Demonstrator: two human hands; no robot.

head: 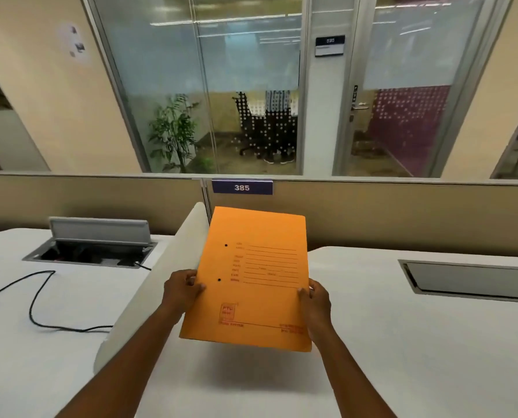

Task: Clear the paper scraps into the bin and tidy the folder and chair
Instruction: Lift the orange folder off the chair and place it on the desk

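An orange card folder (251, 267) with printed red lines and two punch holes is held closed above the white desk (402, 342), casting a shadow below it. My left hand (182, 292) grips its left edge, thumb on top. Its right edge is pinched by my right hand (315, 300). The folder tilts slightly, its far end toward the partition. No paper scraps, bin or chair on my side show in this view.
A low white divider (161, 267) splits the desk from the neighbouring one. On the left desk an open cable box (92, 245) has a black cable (37, 297) trailing out. A closed cable flap (468, 277) sits at the right. A beige partition with plate 385 (242, 187) stands behind.
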